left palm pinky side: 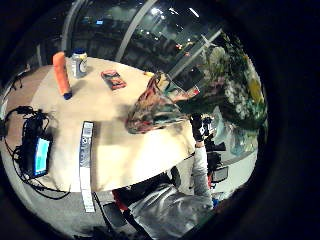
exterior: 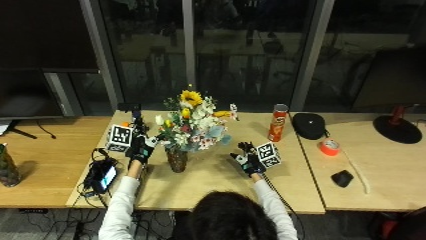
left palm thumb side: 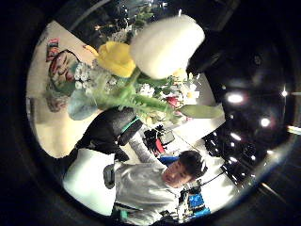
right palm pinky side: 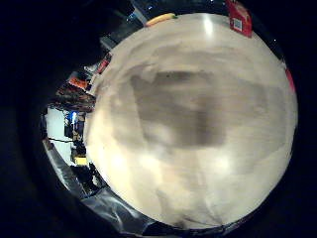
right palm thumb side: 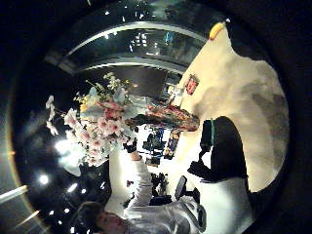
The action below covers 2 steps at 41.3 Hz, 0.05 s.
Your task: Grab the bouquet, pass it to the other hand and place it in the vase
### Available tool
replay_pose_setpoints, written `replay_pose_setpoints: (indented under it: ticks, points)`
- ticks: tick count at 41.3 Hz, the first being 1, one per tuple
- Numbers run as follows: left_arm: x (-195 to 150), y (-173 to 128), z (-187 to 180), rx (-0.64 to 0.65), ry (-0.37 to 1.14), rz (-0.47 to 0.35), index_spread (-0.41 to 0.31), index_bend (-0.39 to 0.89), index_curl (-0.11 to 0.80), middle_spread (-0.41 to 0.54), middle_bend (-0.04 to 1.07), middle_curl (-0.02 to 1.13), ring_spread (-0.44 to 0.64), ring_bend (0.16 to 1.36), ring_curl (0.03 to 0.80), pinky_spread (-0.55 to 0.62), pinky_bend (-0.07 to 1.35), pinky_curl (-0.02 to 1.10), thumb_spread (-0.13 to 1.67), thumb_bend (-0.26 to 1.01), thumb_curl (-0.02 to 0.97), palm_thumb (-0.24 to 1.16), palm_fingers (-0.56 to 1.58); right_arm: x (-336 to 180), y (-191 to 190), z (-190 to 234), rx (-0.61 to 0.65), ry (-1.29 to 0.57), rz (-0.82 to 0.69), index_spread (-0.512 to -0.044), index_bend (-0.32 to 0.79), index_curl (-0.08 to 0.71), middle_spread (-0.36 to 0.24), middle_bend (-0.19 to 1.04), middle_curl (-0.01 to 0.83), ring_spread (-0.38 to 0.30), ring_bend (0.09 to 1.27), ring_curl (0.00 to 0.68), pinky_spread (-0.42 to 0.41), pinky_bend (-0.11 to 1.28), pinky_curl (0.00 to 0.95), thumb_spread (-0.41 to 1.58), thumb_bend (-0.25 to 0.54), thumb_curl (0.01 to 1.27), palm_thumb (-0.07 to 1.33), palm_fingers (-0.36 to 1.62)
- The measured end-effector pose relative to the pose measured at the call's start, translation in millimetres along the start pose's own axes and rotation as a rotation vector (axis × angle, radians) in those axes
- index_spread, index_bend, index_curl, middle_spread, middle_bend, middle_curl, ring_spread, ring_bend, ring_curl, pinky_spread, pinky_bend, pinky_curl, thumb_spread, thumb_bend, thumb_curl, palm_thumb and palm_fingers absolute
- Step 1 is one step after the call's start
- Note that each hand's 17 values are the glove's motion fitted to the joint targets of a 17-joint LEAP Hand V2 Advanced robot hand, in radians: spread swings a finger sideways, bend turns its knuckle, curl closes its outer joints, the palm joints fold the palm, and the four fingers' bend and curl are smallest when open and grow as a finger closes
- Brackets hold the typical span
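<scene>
The bouquet, mixed flowers topped by a yellow sunflower, stands with its stems in the dark patterned vase at the middle of the table. My left hand is raised just left of the blossoms with fingers relaxed, holding nothing; flowers fill its thumb side palm view. My right hand hovers open over bare table right of the vase, fingers spread. From the left little finger side, the vase and bouquet stand in front of the right hand. The right thumb side view shows the bouquet, vase and left hand.
A red chip can stands right of the bouquet, with a black pouch, an orange tape roll and a small black object further right. A device with a lit screen lies by the left forearm.
</scene>
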State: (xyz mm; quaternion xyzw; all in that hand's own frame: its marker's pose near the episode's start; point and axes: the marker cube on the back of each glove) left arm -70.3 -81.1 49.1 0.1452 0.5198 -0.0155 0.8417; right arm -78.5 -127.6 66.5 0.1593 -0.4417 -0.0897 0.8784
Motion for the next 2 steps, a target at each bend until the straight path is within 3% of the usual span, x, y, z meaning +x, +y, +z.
replay_pose_setpoints:
  ticks: [2]
  points:
    - [-3.5,0.7,0.9,-0.003,0.006,0.0,0.163,0.09,0.17,0.472,0.17,0.24,0.55,0.44,0.246,0.51,0.27,0.3,0.84,-0.04,0.385,0.38,-0.18,-0.6,1.0,1.4,-0.014,-0.013,0.006,-0.258,0.18,0.398,-0.054,0.21,0.4,-0.005,0.19,0.308,0.255,0.16,0.275,1.05,-0.014,0.53,0.89,0.61]
